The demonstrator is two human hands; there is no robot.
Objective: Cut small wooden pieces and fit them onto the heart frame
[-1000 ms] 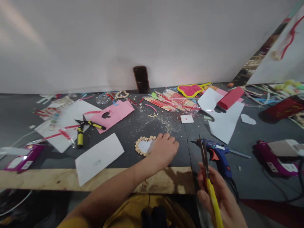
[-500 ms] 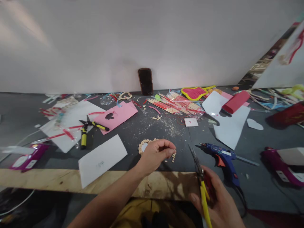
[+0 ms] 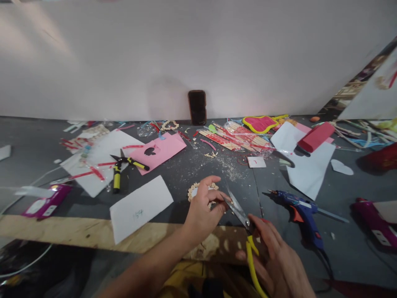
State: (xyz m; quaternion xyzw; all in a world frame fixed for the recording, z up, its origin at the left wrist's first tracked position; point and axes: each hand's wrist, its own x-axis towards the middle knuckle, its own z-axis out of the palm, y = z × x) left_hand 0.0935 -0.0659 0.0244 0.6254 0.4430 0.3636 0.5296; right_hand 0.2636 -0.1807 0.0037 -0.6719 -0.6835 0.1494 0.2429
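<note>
My left hand [image 3: 206, 205] pinches a small pale wooden piece, mostly hidden by the fingertips. Right at those fingertips are the parted blades of yellow-handled scissors [image 3: 247, 223], gripped in my right hand [image 3: 274, 252]. Whether the blades touch the piece I cannot tell. Behind my left hand lies a white paper shape edged with small wooden bits [image 3: 191, 192], partly covered by the hand.
To the right lies a blue glue gun [image 3: 299, 209], with a white paper heart [image 3: 342, 167] beyond it. Yellow-black pliers [image 3: 117, 176], pink card [image 3: 167, 145] and folded white paper [image 3: 141, 211] are at left. A phone [image 3: 197, 107] leans on the wall.
My right hand has brought the scissors up and left, to my left fingertips, and the blades have opened. My left index finger has lifted. The whole view has shifted slightly.
</note>
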